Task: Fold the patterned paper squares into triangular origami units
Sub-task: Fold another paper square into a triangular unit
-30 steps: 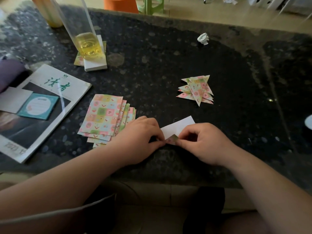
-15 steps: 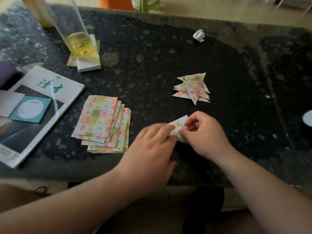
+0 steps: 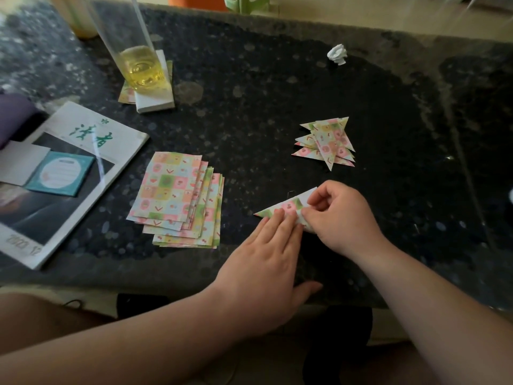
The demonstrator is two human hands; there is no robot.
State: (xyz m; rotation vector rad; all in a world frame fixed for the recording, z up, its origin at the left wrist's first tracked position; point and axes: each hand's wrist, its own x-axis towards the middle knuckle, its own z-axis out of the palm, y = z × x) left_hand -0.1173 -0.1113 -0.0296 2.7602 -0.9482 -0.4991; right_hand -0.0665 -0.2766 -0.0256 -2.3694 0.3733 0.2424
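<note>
1 folded paper point(image 3: 287, 206) points left; left hand point(image 3: 263, 262) presses, right hand point(image 3: 338, 218) pinches it.

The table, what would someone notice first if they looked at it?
Near the front edge, the left hand presses a half-folded paper flat while the right hand pinches its edge. Left of them lies a fanned stack of bright squares, and beyond the right hand sits a small pile of folded triangles.
</note>
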